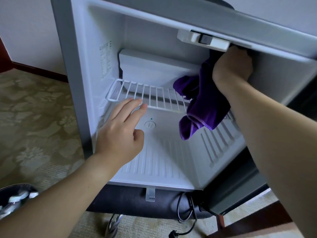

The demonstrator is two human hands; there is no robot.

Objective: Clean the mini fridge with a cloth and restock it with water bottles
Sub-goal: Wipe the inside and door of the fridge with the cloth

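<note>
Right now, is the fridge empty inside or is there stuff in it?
Empty of bottles. The mini fridge shows a bare wire shelf and floor; only the right hand with the purple cloth is inside.

fridge interior (164, 152): showing smooth, ribbed white plastic
wire shelf (147, 95): looking like white-coated metal
cloth (204, 107): hanging soft, matt purple fabric
carpet (34, 117): appearing woven, patterned, possibly low-pile

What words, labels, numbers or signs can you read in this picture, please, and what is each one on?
None can be read.
Label on the left inner wall of the mini fridge: a printed sticker, its lines too small and blurred to read.
Dial on the fridge floor: no legible marking.
</note>
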